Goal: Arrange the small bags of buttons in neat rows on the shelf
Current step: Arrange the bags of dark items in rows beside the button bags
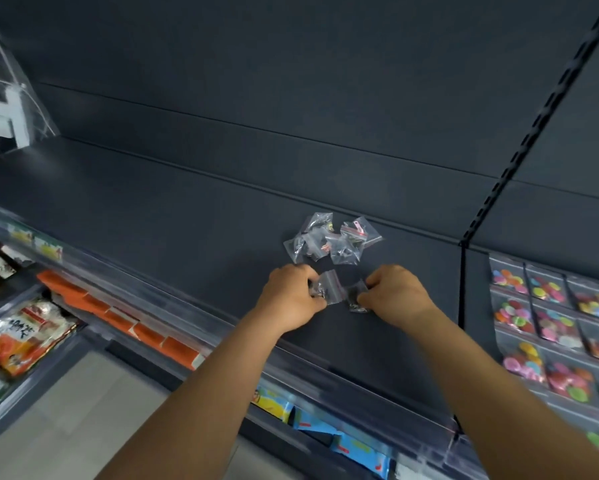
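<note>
A loose heap of several small clear zip bags of buttons (pixel 331 240) lies on the dark grey shelf (pixel 173 220), a little behind my hands. My left hand (pixel 291 297) pinches one clear bag (pixel 329 289) by its left edge. My right hand (pixel 396 296) pinches another small bag with dark buttons (pixel 355 296) by its right edge. The two bags almost touch, low over the shelf surface, between my hands.
To the right, past a slotted upright (pixel 533 133), bags of colourful buttons (pixel 550 327) lie in rows on the neighbouring shelf. Lower shelves hold orange packets (pixel 125 317) and snack packs (pixel 21 334). A clear strip (pixel 360 379) runs along the shelf's front edge. A clear bag with white parts (pixel 9 116) hangs at the upper left.
</note>
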The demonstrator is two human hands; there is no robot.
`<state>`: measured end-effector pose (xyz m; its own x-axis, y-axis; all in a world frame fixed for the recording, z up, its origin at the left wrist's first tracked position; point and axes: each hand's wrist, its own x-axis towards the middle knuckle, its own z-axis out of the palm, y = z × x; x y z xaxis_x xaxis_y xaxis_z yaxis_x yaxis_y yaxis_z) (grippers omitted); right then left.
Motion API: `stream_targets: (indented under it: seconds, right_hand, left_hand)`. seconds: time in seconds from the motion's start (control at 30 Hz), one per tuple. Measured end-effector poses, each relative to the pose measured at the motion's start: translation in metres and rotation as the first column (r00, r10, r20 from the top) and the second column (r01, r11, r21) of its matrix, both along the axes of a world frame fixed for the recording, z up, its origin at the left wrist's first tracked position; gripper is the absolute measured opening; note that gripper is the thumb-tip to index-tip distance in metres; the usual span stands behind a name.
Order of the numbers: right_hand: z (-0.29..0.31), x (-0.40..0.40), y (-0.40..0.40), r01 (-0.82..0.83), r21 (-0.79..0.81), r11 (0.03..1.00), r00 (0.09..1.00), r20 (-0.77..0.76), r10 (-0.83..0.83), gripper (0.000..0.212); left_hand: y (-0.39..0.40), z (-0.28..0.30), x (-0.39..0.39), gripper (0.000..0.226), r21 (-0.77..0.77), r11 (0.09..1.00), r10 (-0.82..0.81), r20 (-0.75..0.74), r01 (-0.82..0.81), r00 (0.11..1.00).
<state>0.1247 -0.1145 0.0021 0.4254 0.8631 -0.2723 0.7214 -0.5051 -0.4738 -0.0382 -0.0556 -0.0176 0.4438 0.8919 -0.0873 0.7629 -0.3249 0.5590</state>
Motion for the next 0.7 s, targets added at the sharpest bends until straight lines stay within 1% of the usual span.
stream_targets:
  seconds: [0.07,0.1,0.17,0.23,0.3,0.33,0.43,0.5,0.53,0.63,0.7]
  right_hand:
    - [0.001,-0.002,-0.001,-0.002,-0.004,1.000,0.999,-0.040,0.002,0.013]
    - [0.001,-0.003,-0.003,-0.008,0.022,1.000,0.998,-0.061,0.010,0.011]
    - [0.000,-0.005,-0.009,0.021,0.125,0.992,0.990,-0.139,-0.003,0.006]
    - [0.000,-0.007,-0.017,0.110,0.257,0.960,0.967,-0.251,-0.043,0.013]
    - [0.002,-0.005,-0.025,0.221,0.351,0.910,0.918,-0.390,-0.072,0.017]
    - [0.005,-0.004,-0.029,0.268,0.377,0.887,0.886,-0.457,-0.074,0.017]
    - [0.013,0.000,-0.047,0.376,0.411,0.830,0.796,-0.602,-0.063,0.017]
    - [0.018,0.005,-0.061,0.441,0.405,0.801,0.728,-0.684,-0.054,0.019]
    - [0.020,0.008,-0.068,0.465,0.393,0.793,0.699,-0.713,-0.057,0.019]
    - [0.024,0.019,-0.092,0.517,0.341,0.785,0.655,-0.748,-0.106,0.023]
    - [0.026,0.029,-0.109,0.553,0.326,0.767,0.645,-0.751,-0.145,0.019]
  left_hand:
    - [0.000,0.000,-0.001,0.022,-0.034,0.999,-0.009,0.054,0.011,0.999]
    - [0.000,0.000,-0.001,0.016,-0.035,0.999,-0.010,0.084,0.013,0.996]
    - [-0.001,-0.001,-0.002,0.013,-0.068,0.998,0.025,0.183,-0.012,0.983]
    - [0.000,-0.001,-0.002,0.014,-0.173,0.984,0.099,0.331,-0.043,0.938]
    - [-0.001,0.001,0.002,0.015,-0.266,0.964,0.146,0.458,-0.021,0.877]
    - [-0.003,0.002,0.006,0.016,-0.291,0.957,0.145,0.495,0.006,0.857]
    - [-0.011,0.006,0.022,0.013,-0.344,0.933,0.121,0.576,0.106,0.808]
    - [-0.020,0.009,0.035,0.005,-0.395,0.900,0.121,0.631,0.184,0.766]
    - [-0.025,0.011,0.042,0.006,-0.415,0.884,0.122,0.648,0.214,0.752]
    - [-0.043,0.017,0.064,0.008,-0.448,0.841,0.098,0.678,0.303,0.729]
    - [-0.057,0.022,0.081,0.004,-0.461,0.810,0.069,0.689,0.362,0.721]
